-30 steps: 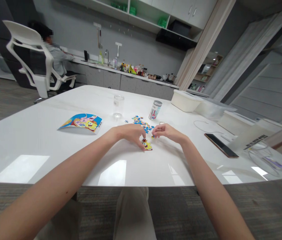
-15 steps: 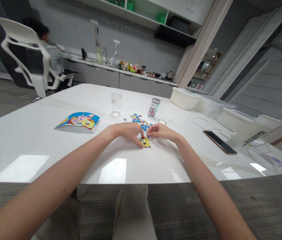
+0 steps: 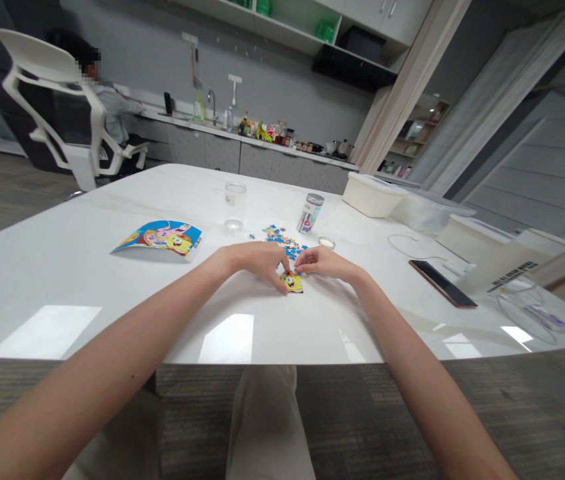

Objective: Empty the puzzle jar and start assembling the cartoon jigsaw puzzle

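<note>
A small joined patch of yellow puzzle pieces (image 3: 293, 283) lies on the white table (image 3: 112, 293). My left hand (image 3: 265, 262) rests at its left side, thumb and fingers apart, touching the patch's edge. At its upper right is my right hand (image 3: 322, 261), with fingertips pinched together; whatever they hold is too small to make out. Loose, mostly blue puzzle pieces (image 3: 282, 238) are scattered just beyond both hands. Further left lies a curved picture sheet (image 3: 165, 239) with cartoon figures.
Behind the pieces stand a clear jar (image 3: 235, 203) and a printed can (image 3: 310, 213), with a round lid (image 3: 327, 243) nearby. A phone (image 3: 442, 283), cables and white boxes (image 3: 372, 195) occupy the right. A person (image 3: 112, 110) sits beyond a white chair (image 3: 79, 113).
The camera view has shifted slightly. Both hands keep nearly the same place around the yellow patch, with only a slight change in the left fingers.
</note>
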The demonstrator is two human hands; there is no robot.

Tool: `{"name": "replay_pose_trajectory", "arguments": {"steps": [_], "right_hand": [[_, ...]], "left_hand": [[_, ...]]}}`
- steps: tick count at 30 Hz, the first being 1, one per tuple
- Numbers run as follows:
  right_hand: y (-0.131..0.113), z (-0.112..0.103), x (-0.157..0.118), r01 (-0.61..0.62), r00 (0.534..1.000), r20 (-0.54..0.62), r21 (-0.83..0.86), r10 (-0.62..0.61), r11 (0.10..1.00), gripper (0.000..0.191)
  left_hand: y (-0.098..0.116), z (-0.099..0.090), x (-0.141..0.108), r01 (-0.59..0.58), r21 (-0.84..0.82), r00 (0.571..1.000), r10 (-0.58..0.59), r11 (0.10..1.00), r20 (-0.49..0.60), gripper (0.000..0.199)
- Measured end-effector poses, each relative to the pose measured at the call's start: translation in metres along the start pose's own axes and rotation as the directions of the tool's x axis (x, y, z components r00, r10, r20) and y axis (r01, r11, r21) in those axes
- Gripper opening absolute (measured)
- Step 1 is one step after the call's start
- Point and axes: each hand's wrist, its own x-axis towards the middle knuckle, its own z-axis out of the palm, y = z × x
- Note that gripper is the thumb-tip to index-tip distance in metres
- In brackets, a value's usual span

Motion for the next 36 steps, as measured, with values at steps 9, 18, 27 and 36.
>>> {"name": "replay_pose_trajectory", "arguments": {"steps": [9,18,27,36], "right_hand": [[-0.0013,0.0021,0.0009,0.046,0.999,0.002,-0.024,-0.046,0.999,0.027],[-0.0005,-0.0005,0.0009,0.075,0.997,-0.009,-0.207,-0.078,0.976,0.027],[-0.0007,0.0014,0.0013,0.077,0.997,0.016,-0.252,-0.075,0.965,0.022],[-0.0034,0.0054,0.0022,0.056,0.998,-0.002,-0.259,-0.059,0.964,0.026]], "left_hand": [[-0.0014,0.0019,0.0017,0.03,-0.018,1.0,-0.03,0.999,-0.01,0.052],[-0.0017,0.0023,0.0019,0.025,-0.067,0.999,-0.027,0.997,-0.022,0.049],[0.0001,0.0011,0.0009,0.036,-0.079,0.999,-0.038,0.996,-0.027,0.048],[-0.0008,0.0019,0.0004,0.044,-0.061,0.999,-0.044,0.997,-0.004,0.05]]}}
